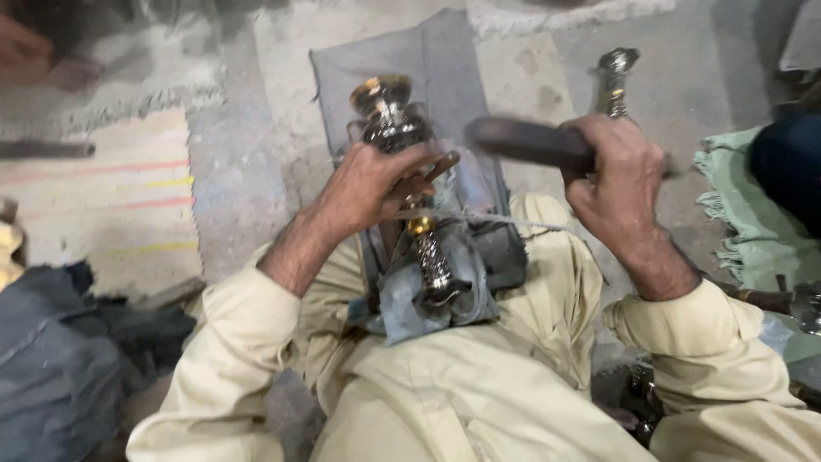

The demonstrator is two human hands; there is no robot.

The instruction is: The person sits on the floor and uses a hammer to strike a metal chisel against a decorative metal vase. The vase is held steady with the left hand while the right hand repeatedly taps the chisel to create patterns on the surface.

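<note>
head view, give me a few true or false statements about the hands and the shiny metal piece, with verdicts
1. The left hand grips an ornate silver metal stem with gold-coloured bands. True.
2. The right hand is empty and lies flat on the floor. False: it is raised and closed around a dark tool handle.
3. The metal stem lies over grey cloth on the person's lap. True.
4. A second silver metal piece shows on the floor beyond the right hand. True.
5. Both sleeves are dark blue. False: the sleeves are pale beige.
6. The two hands are clasped together. False: they are apart, each holding its own thing.
</note>
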